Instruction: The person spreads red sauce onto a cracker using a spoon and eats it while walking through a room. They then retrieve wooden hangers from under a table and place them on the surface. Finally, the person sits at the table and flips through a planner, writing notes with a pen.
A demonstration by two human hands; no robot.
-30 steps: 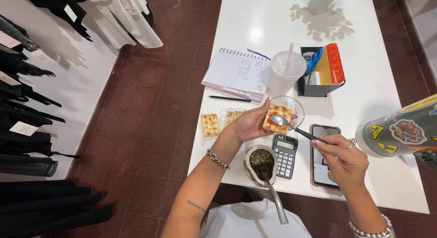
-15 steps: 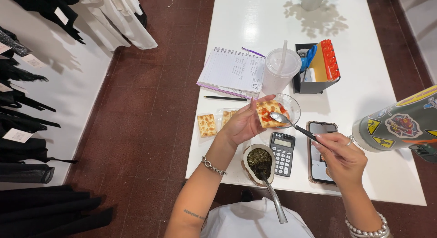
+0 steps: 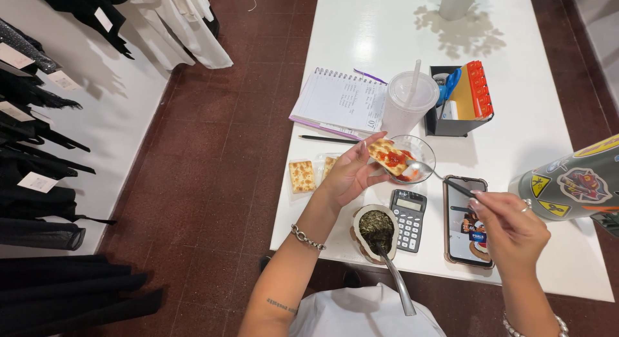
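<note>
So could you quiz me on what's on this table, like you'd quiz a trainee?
1. True or false: the left hand holds a cracker spread with red jam.
2. Which thing does the right hand hold: A a pencil, B a spoon, C a phone?
3. What lies on the white table between the gourd cup and the phone?

Key: 1 true. 2 B. 3 a calculator.
</note>
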